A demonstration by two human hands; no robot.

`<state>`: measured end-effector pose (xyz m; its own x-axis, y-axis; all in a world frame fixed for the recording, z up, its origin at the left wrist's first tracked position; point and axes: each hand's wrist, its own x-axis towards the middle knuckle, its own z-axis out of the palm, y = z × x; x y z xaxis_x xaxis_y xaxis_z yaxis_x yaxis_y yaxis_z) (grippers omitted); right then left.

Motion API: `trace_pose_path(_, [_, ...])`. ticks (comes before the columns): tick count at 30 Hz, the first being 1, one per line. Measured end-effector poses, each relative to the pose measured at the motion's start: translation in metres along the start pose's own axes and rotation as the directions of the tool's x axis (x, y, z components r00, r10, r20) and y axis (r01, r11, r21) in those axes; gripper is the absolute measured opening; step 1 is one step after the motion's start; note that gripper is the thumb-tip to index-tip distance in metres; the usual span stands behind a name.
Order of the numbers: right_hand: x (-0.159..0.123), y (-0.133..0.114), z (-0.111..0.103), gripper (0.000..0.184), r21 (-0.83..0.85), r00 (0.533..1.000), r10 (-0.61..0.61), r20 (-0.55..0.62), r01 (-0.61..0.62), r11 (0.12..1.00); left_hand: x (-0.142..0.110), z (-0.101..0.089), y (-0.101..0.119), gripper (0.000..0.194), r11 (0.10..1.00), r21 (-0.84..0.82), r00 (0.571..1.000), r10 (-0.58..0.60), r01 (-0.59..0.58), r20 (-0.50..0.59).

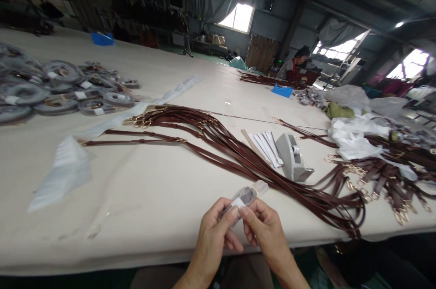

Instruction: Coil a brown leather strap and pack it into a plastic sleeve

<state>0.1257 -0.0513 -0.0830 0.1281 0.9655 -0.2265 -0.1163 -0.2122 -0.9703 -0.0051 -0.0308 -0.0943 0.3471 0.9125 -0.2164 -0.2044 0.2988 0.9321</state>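
left hand (214, 230): pinching the small bagged strap packet (242, 199).
right hand (262, 225): pinching it too, probably at the white label.
tip: keep packet taut above the table (143, 198).

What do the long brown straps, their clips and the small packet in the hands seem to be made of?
Straps: probably leather or imitation leather; smooth, dark brown, faintly shiny.
Clips: metal by the look, gold-coloured and glinting.
Packet: clear plastic film, glossy and see-through, pinched by both the left hand and right hand.
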Motion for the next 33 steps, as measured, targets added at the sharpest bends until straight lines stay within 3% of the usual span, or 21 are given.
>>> trace_pose_path(9, [-0.004, -0.001, -0.001, 0.052, 0.019, 1.000, 0.010, -0.006, -0.010, 1.000, -0.005, -0.005, 0.003, 0.042, 0.999, -0.050, 0.998, 0.020, -0.017, 0.054])
trace_pose_path(15, [-0.005, 0.003, 0.003, 0.051, -0.026, 0.999, 0.027, -0.028, -0.028, 0.999, -0.004, -0.001, 0.007, 0.042, 0.997, -0.070, 0.999, -0.035, 0.034, -0.020])
trace_pose_path(21, [-0.002, 0.019, -0.004, 0.045, -0.341, 0.976, -0.130, -0.175, 0.064, 0.938, -0.007, -0.002, 0.010, 0.041, 0.958, -0.258, 0.990, -0.135, 0.121, -0.035])
trace_pose_path(24, [0.000, 0.017, -0.010, 0.060, -0.465, 0.954, -0.229, -0.196, 0.115, 0.878, -0.006, -0.002, 0.014, 0.043, 0.930, -0.330, 0.982, -0.184, 0.163, -0.033])
trace_pose_path(26, [0.002, 0.009, -0.014, 0.074, -0.517, 0.913, -0.356, -0.197, 0.212, 0.829, -0.005, -0.002, 0.015, 0.042, 0.902, -0.378, 0.972, -0.234, 0.207, -0.026])
trace_pose_path(28, [0.004, -0.001, -0.018, 0.086, -0.527, 0.891, -0.432, -0.137, 0.303, 0.794, -0.003, -0.004, 0.014, 0.039, 0.881, -0.403, 0.963, -0.270, 0.246, -0.002])
trace_pose_path(29, [0.005, -0.006, -0.020, 0.087, -0.509, 0.911, -0.405, -0.074, 0.315, 0.801, -0.003, -0.005, 0.013, 0.036, 0.874, -0.407, 0.959, -0.281, 0.264, 0.019])
trace_pose_path(31, [0.006, -0.013, -0.023, 0.079, -0.431, 0.966, -0.244, 0.087, 0.257, 0.865, -0.002, -0.006, 0.009, 0.031, 0.862, -0.412, 0.953, -0.297, 0.295, 0.061])
trace_pose_path(33, [0.004, -0.014, -0.024, 0.062, -0.379, 0.978, -0.086, 0.192, 0.155, 0.912, -0.001, -0.006, 0.003, 0.027, 0.836, -0.423, 0.935, -0.337, 0.350, 0.107])
